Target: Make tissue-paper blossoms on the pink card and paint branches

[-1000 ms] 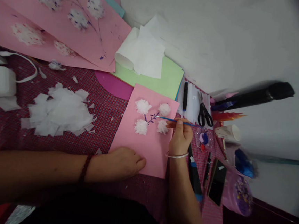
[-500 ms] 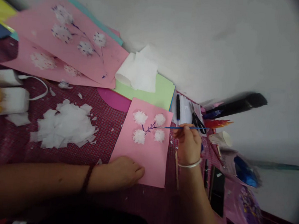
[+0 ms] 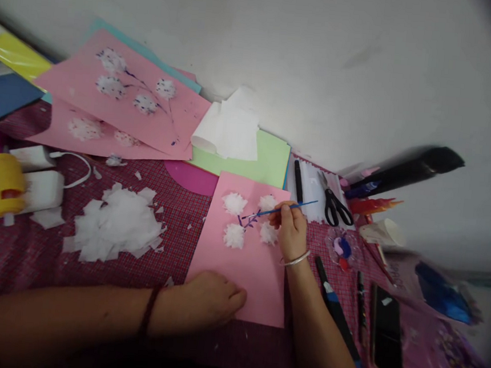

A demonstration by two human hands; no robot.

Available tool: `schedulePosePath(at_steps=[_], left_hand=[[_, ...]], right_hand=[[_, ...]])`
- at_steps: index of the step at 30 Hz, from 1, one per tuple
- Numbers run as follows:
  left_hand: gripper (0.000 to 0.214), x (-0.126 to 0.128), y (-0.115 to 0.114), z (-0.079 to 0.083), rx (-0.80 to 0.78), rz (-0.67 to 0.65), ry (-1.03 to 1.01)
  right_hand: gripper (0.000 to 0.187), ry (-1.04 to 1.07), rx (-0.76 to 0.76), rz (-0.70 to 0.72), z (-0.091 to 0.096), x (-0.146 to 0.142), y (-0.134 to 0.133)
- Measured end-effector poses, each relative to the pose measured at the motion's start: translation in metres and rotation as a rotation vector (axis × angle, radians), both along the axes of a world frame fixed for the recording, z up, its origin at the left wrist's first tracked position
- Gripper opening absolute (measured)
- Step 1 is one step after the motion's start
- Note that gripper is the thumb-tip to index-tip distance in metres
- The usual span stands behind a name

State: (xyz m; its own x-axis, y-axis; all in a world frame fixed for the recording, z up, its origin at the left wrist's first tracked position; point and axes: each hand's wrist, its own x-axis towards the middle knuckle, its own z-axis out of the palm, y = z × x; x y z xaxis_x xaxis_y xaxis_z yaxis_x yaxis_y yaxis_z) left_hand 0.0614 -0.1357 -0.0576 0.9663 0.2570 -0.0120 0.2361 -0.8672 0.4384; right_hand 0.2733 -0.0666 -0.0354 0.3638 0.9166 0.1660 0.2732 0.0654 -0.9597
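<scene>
My right hand (image 3: 291,228) pinches a thin blue paintbrush (image 3: 266,213), its tip over the painted purple stem (image 3: 248,221) on a pink sheet (image 3: 246,275). Several fluffy white tissue flowers (image 3: 234,203) surround that stem; my fingers partly cover the ones on the right. Across the lower left of the sheet lies my left hand (image 3: 205,301), resting flat on the paper with its fingers loosely together and holding nothing. To its upper left is a heap of torn white tissue pieces (image 3: 117,224).
Finished-looking pink flower sheets (image 3: 77,89) and a white tissue roll (image 3: 228,128) lie along the wall. Black scissors (image 3: 333,206), a paint palette (image 3: 343,248), a paper cup (image 3: 381,233) and a phone (image 3: 387,334) stand right. A yellow glue gun (image 3: 2,185) is at left.
The brush tip has shifted left along the painted stem, and my right hand has moved over the sheet's right edge. My left hand stays on the paper. The whole view has shifted slightly.
</scene>
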Motion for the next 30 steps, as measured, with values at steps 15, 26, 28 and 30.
schedulePosePath(at_steps=[15, 26, 28, 30], left_hand=[[0.008, -0.001, 0.001, 0.002, -0.011, 0.002, -0.035], [0.012, 0.000, 0.002, 0.003, -0.013, -0.008, -0.032], [0.012, 0.000, 0.002, 0.003, -0.016, -0.004, -0.033], [0.011, 0.000, 0.002, 0.003, -0.020, -0.004, -0.039]], right_hand=[[0.026, -0.032, -0.027, 0.008, -0.003, -0.002, 0.003], [0.026, -0.202, -0.011, -0.002, -0.012, 0.001, 0.004], [0.026, -0.245, 0.004, -0.007, -0.012, 0.000, 0.004], [0.026, -0.262, 0.013, -0.015, -0.012, 0.000, 0.003]])
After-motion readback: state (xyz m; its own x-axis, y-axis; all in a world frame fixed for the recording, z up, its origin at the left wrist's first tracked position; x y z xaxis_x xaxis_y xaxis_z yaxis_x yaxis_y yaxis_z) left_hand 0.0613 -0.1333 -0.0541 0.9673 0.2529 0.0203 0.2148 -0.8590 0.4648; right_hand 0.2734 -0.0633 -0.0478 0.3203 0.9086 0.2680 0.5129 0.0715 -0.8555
